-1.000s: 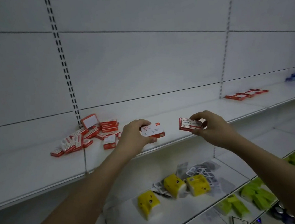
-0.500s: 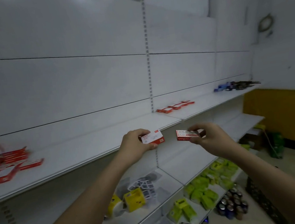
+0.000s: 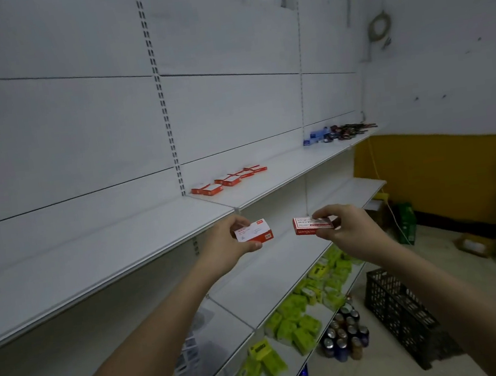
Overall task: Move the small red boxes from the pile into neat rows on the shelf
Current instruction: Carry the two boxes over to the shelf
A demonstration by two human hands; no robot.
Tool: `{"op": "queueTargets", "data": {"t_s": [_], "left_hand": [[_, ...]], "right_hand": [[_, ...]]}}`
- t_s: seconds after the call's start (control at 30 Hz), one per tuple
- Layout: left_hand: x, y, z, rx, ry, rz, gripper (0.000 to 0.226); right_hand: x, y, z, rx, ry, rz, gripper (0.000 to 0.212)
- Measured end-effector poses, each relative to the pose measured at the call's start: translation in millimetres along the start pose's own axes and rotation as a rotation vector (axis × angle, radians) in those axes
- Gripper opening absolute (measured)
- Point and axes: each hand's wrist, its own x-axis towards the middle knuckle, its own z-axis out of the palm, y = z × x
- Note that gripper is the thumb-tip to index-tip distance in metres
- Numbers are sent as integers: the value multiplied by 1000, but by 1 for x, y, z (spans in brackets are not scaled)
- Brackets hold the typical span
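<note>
box print (image 3: 311, 223) illegible, far dark items (image 3: 349, 130) indistinct

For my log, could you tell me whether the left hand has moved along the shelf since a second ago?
Yes. The left hand has travelled rightward from beside the pile to near the shelf's slotted upright.

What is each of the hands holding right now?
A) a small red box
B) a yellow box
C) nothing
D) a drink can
A: the left hand pinches one small red box and the right hand pinches another red box, both held in the air in front of the shelf.
</note>
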Motion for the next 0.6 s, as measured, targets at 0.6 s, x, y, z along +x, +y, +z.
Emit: {"op": "queueTargets", "data": {"t_s": [0.6], "left_hand": [[239, -80, 34, 84, 131, -104, 47]], "right_hand": [[280, 93, 60, 20, -93, -84, 28]]}}
